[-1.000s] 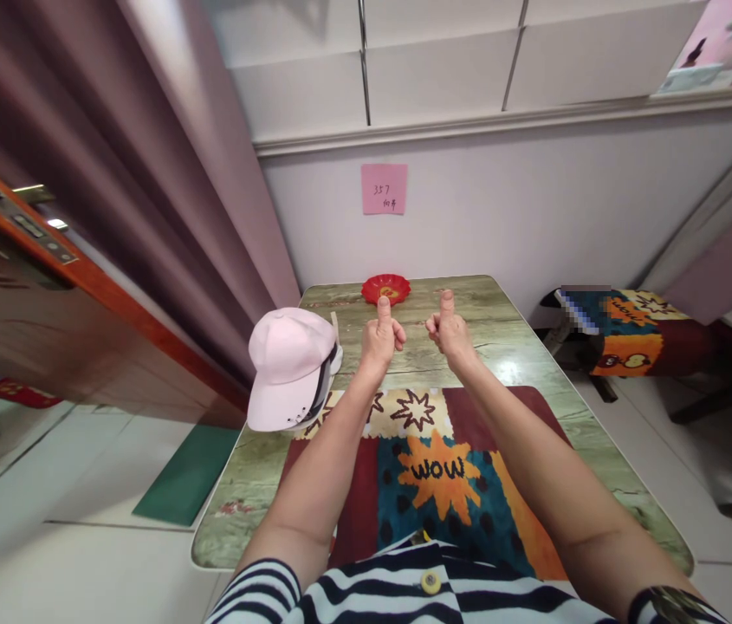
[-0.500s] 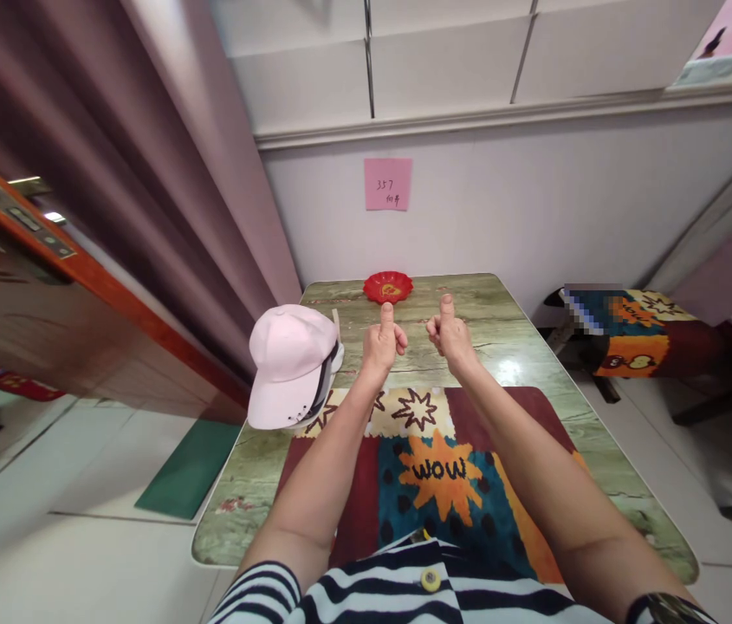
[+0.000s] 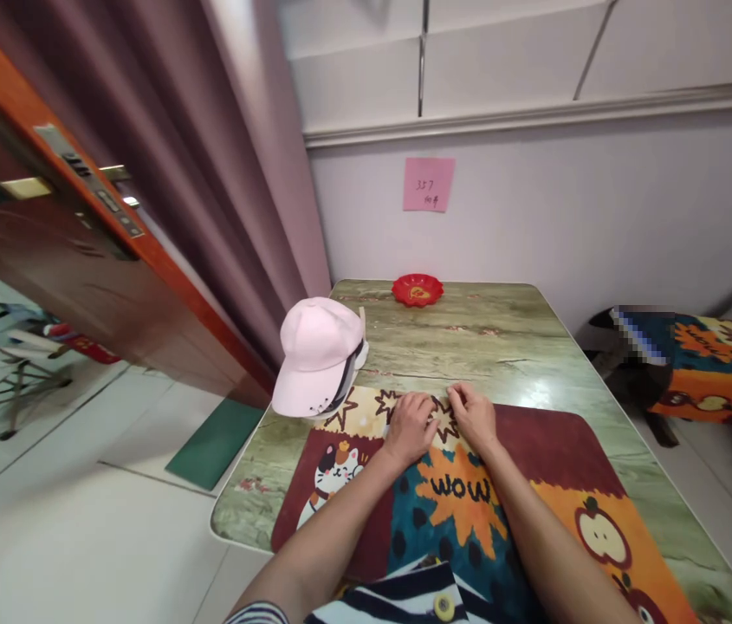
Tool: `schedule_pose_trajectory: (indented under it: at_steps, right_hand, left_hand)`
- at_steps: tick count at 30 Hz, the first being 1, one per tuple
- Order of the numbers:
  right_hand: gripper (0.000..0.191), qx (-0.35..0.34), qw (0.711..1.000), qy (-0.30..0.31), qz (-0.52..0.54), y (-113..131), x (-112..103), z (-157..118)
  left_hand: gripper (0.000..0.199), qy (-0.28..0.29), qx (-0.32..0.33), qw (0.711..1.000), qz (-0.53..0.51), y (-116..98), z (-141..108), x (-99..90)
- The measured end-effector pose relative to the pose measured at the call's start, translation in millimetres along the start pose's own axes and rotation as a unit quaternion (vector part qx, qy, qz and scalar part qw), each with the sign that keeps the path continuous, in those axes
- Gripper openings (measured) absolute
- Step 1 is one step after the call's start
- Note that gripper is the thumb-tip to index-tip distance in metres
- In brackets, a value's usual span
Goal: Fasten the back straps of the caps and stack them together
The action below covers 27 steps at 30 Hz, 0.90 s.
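Observation:
My left hand (image 3: pixel 410 428) lies on the cream, star-patterned strip of a colourful mat (image 3: pixel 398 485), its fingers curled together and nothing seen in them. Close to its right, apart by a small gap, my right hand (image 3: pixel 475 419) rests near the same strip, fingers bent inward with no object visible. The palms and some fingertips are hidden. Left of my left hand, a pink cap (image 3: pixel 319 347) sits on a stand at the table's edge. Beyond both hands a red scalloped dish (image 3: pixel 417 290) stands near the wall.
The mat lies on a green wood-patterned table (image 3: pixel 502 338). A pink note (image 3: pixel 429 184) hangs on the wall. To the left are a curtain (image 3: pixel 255 173), an orange-edged door (image 3: pixel 164 286) and a green floor mat (image 3: pixel 216 444). Another patterned mat (image 3: pixel 703 390) lies at the right.
Both hands have come down from a raised thumbs-up pose onto the mat, and the thumbs have folded in. The view has shifted left, so the table appears further right.

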State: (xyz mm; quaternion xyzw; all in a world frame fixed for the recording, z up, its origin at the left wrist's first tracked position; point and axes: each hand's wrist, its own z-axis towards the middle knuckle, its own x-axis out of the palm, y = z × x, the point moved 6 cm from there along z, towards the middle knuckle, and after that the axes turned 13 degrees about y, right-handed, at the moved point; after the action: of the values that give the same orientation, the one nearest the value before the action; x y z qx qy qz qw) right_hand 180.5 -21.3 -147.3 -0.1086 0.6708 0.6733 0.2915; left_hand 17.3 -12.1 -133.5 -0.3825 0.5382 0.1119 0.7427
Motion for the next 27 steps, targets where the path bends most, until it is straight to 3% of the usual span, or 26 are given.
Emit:
schedule_pose_trajectory:
  at_steps: [8,11,13,17,22,25,27]
  right_hand:
    - [0.045,0.004,0.999,0.047,-0.007,-19.5,6.9,6.8]
    - [0.045,0.002,0.999,0.047,-0.012,-18.6,4.9,6.0]
    - [0.044,0.007,0.999,0.046,-0.011,-18.2,3.6,5.5]
    - [0.043,0.011,0.999,0.048,-0.004,-20.6,3.6,6.3]
    - [0.042,0.002,0.999,0.038,-0.001,-21.5,3.6,7.3]
    - [0.039,-0.005,0.999,0.033,-0.006,-16.9,2.6,7.4]
    - [0.037,-0.011,1.000,0.029,-0.006,-13.5,1.6,7.8]
  left_hand:
    - [0.019,-0.041,0.012,0.998,-0.056,9.6,-2.0,2.2]
    - [0.019,-0.060,0.008,0.990,-0.130,12.9,-1.8,-1.2]
    - [0.019,-0.103,-0.026,0.973,-0.203,19.0,-5.4,-9.7]
    - [0.023,-0.243,-0.112,0.903,-0.336,35.5,-37.7,-37.3]
    - [0.020,-0.426,-0.183,0.822,-0.332,56.0,-113.4,-89.0]
    - [0.027,-0.523,-0.210,0.746,-0.355,75.4,-152.1,-111.2]
    - [0.032,-0.547,-0.238,0.680,-0.426,90.3,-165.7,-111.4]
